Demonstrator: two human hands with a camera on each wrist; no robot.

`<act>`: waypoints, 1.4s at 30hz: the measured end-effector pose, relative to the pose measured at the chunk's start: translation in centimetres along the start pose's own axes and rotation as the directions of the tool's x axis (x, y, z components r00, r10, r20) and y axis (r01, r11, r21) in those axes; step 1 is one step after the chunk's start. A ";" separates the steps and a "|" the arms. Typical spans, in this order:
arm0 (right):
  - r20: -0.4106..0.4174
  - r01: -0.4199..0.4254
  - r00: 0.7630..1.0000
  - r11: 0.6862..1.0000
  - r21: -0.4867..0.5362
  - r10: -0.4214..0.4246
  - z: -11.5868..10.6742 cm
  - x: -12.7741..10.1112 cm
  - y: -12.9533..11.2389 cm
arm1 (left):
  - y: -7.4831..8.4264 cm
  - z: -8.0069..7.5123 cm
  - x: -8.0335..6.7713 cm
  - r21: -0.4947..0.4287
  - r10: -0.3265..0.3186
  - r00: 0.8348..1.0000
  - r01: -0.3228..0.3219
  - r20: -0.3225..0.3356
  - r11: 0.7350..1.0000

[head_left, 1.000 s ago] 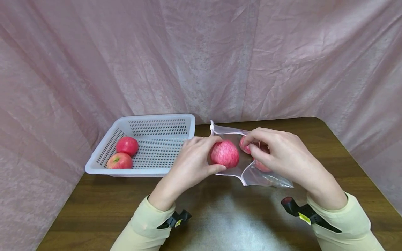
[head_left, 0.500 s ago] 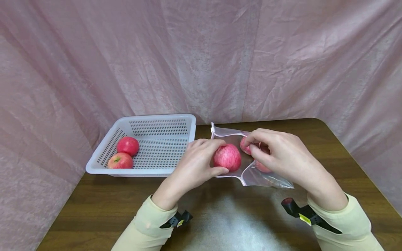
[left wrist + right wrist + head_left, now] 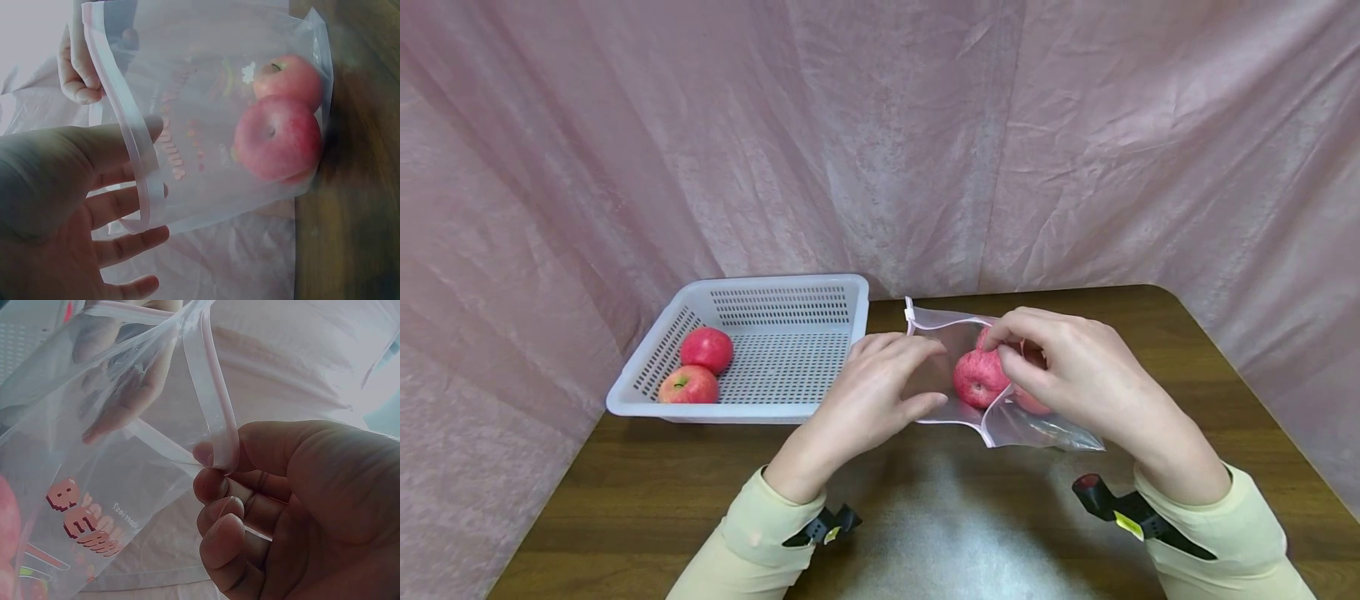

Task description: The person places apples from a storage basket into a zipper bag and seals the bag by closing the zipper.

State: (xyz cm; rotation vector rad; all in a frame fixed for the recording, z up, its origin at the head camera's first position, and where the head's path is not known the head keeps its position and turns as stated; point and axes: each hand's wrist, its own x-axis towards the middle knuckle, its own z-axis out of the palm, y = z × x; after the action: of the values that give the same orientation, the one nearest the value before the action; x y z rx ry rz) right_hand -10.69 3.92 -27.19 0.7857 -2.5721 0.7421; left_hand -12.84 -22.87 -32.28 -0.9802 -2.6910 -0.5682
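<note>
Two red apples (image 3: 278, 134) lie inside a clear plastic zip bag (image 3: 992, 392) resting on the dark wooden worktop (image 3: 647, 483), just right of a white perforated plastic basket (image 3: 775, 350) holding two more red apples (image 3: 696, 367). Right hand (image 3: 1075, 375) pinches the bag's rim, fingers (image 3: 215, 453) clamped on it. Left hand (image 3: 868, 396) is at the bag mouth, fingers (image 3: 125, 206) straight, apart, holding nothing.

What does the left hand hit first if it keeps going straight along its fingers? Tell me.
Probably the apple just inside the clear zip bag. The left hand points into the bag's open mouth, though depth is hard to judge.
</note>
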 end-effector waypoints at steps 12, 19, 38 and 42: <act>0.009 -0.018 1.000 1.000 0.016 0.018 -0.2 0.1 0.1 | 0.0 -0.1 0.0 -0.019 0.014 1.000 -0.015 -0.016 1.000; -0.002 -0.007 1.000 1.000 0.017 0.007 -0.2 0.1 0.1 | 0.0 -0.4 -0.3 -0.022 0.021 1.000 -0.022 -0.018 1.000; -0.013 -0.009 1.000 0.999 0.031 0.009 -0.4 0.1 -0.5 | -0.1 -2.9 -1.6 0.057 0.059 0.998 -0.057 -0.031 0.997; -0.006 -0.012 1.000 1.000 0.028 0.012 -0.5 0.1 -0.5 | 0.0 -3.3 -1.9 0.075 0.069 0.997 -0.067 -0.026 0.995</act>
State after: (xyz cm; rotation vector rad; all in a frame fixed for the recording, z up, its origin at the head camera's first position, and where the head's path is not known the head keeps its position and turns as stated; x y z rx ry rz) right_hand -10.37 3.82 -26.55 0.7755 -2.5683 0.7851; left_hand -11.15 -25.36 -29.99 -1.0312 -2.6228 -0.4626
